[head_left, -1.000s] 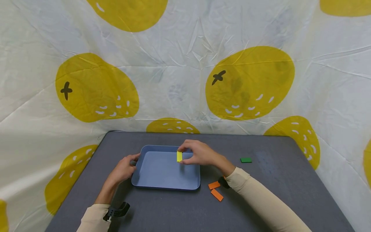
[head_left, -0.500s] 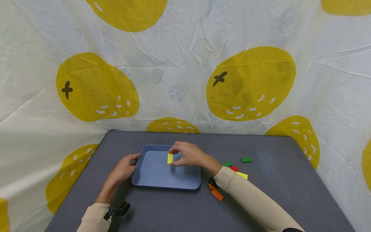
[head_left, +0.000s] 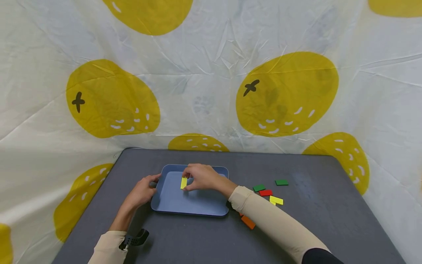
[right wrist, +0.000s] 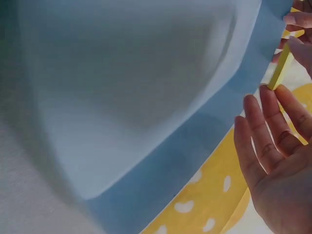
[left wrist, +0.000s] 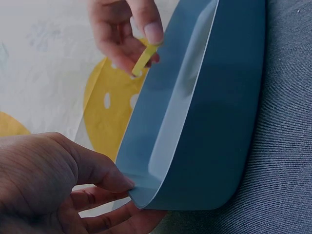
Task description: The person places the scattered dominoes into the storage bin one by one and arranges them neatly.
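Note:
A blue tray stands on the dark table. My left hand grips its left edge; in the left wrist view the thumb lies on the rim and the fingers are outside and under it. Above the tray's left half, my right hand pinches a thin yellow rectangular block by its ends between thumb and fingertips. The right wrist view shows the same yellow block held on edge, with the other fingers spread out. Inside the tray, the bare floor shows around the right hand.
Right of the tray lie more thin blocks: two green, one of them farther right, a red block, yellow ones and orange ones, partly behind the right sleeve. A fruit-patterned cloth hangs behind the table.
My right hand has moved left over the tray with the yellow block, slightly lower. Its sleeve has uncovered green, red and yellow blocks on the right. The left hand keeps its grip.

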`<state>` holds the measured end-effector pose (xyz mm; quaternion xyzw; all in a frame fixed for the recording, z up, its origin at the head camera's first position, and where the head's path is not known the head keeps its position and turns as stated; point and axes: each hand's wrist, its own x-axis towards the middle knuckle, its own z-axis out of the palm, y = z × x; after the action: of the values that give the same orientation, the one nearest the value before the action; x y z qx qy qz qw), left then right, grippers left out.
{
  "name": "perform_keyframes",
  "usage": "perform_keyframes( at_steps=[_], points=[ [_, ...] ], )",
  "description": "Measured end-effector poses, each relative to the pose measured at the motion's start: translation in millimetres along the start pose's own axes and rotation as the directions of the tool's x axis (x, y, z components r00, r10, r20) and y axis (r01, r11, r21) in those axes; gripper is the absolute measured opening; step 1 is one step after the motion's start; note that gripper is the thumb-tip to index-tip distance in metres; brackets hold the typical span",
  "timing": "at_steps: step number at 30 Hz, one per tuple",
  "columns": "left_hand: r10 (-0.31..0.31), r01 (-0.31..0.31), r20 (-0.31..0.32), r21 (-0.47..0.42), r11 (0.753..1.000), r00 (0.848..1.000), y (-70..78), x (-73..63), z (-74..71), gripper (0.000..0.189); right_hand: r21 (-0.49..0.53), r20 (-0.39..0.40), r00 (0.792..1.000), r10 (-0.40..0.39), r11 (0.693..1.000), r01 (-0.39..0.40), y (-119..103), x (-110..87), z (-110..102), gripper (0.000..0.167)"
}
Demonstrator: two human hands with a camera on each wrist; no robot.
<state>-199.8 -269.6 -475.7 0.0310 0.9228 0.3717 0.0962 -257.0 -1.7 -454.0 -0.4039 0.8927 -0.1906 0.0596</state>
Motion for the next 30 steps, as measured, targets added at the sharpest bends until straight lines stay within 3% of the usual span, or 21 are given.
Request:
perform_keyframes(
  at_steps=[11, 30],
  points=[
    [0.009, -0.009, -0.001, 0.011, 1.000, 1.000, 0.5, 1.5, -0.7, 0.061, -0.121, 0.070, 0.998, 0.003, 0.993, 0.006, -14.5, 24.9, 3.2, 0.045],
    [-0.004, 0.004, -0.003, -0.004, 1.000, 1.000, 0.1, 2.5, -1.3, 0.061, -0.175, 0.129, 0.991, 0.042, 0.984, -0.019, -21.8, 59.4, 32.7, 0.048]
  ],
)
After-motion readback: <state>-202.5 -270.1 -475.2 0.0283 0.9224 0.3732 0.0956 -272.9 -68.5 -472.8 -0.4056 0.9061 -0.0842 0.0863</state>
